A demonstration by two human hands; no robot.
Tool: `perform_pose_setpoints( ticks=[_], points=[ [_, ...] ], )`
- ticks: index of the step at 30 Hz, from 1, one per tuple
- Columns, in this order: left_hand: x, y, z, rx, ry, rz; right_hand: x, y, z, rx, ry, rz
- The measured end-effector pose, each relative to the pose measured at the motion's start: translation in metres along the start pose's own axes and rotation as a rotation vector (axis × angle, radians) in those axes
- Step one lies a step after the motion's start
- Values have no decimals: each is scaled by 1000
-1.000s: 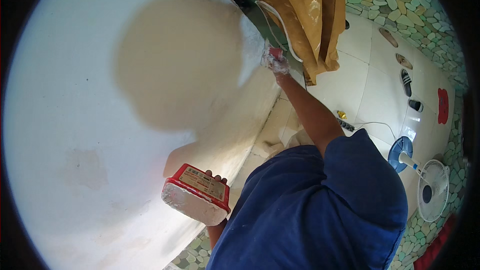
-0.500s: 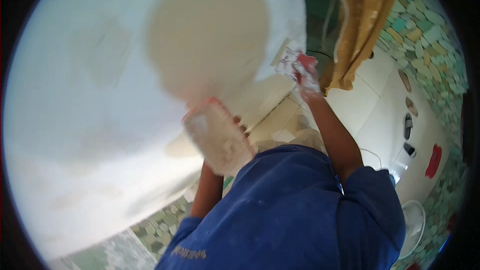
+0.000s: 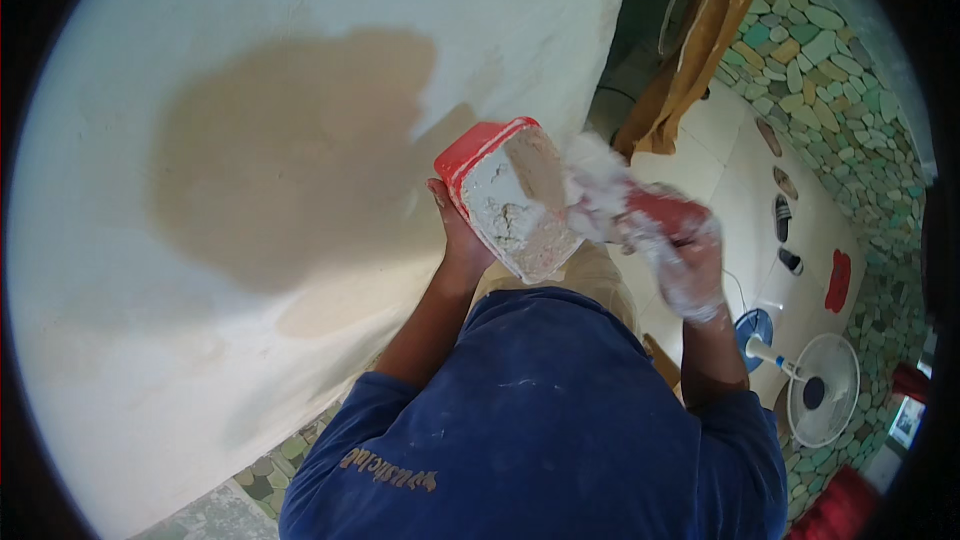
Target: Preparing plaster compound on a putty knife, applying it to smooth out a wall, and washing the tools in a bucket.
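My left hand (image 3: 461, 232) holds a red rectangular tub (image 3: 470, 148) from its left side and beneath, tilted so that its inside shows. White putty (image 3: 510, 222) lies in a lump in the tub and is smeared over its inner walls. Closed around a red handle, my right hand (image 3: 697, 265) grips a putty knife (image 3: 596, 190) at the tub's right rim. White paste coats the knife and much of that hand. Motion blurs the blade, and I cannot tell whether it touches the rim.
A pale wall (image 3: 330, 340) with shadows on it fills the left. At the upper right hangs a brown curtain (image 3: 668, 100). Several slippers (image 3: 782, 218) lie on the tiled floor (image 3: 735, 225). A white fan (image 3: 823, 390) stands at the lower right, near green stone cladding (image 3: 790, 70).
The tub has moved up and right, turning its inside into view. My right hand has come down from beside the wall's edge with the putty knife, to the tub's rim.
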State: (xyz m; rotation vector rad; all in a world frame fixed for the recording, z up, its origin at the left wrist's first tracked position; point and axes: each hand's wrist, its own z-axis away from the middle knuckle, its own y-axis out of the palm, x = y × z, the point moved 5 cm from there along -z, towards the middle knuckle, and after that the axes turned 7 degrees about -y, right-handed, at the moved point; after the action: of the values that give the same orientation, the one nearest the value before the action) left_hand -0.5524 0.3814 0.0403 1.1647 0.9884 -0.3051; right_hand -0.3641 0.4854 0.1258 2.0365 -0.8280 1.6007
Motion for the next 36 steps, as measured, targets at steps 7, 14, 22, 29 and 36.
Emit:
perform_pose_setpoints(
  ticks=[7, 14, 22, 29, 36],
  points=[
    [23, -29, 33, -10, 17, 275, 13, 61, 56, -7, -94, 230],
    [83, 26, 82, 288, -351, 659, 61, 13, 141, -485, 62, -228],
    [150, 152, 129, 408, -773, 850, 89, -102, 251, -770, -177, -298],
    [300, 269, 221, 376, -825, 648, 144, -242, 428, -1114, -275, -226],
    [394, 353, 262, 528, -1024, 529, 152, -322, 553, -1340, -364, -91]
  ],
)
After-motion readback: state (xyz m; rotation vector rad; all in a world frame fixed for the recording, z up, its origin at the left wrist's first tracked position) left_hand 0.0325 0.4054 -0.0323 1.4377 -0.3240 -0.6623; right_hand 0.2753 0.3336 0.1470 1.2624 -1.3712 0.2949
